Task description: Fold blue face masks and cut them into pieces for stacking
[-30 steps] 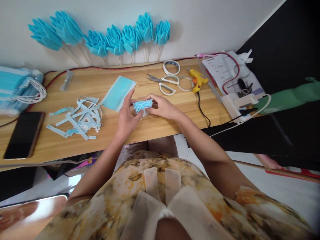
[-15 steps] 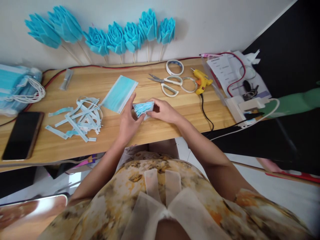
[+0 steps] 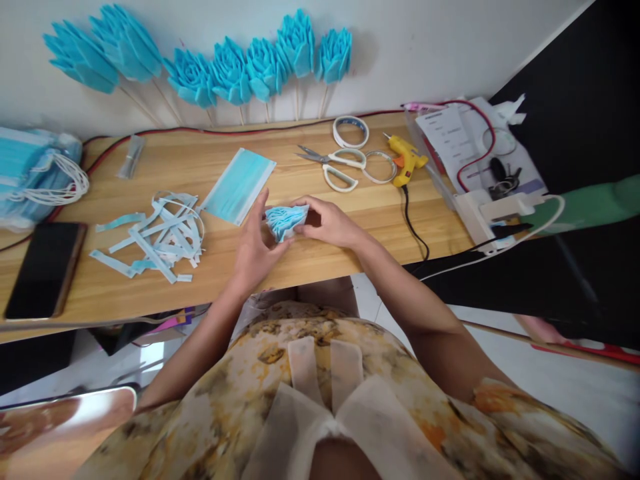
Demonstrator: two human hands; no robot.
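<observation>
The pleated blue bundle (image 3: 285, 222) sits between the hands, near the middle of the tabletop's (image 3: 310, 261) front edge; whether it touches the wood, I cannot tell. The right hand (image 3: 329, 221) pinches its right end, thumb and fingertips nearly closed. The left hand (image 3: 256, 243) curves widely round the other end, thumb by the lower edge, index raised; its hidden fingers' hold isn't visible. A loose left grip could let the pleats fan open; uneven pinching could skew the folds. The flat blue sheet (image 3: 239, 187) lies just beyond the left hand, so a careless sweep could crease it. Along the back edge stand 7 blue flowers (image 3: 230, 72).
</observation>
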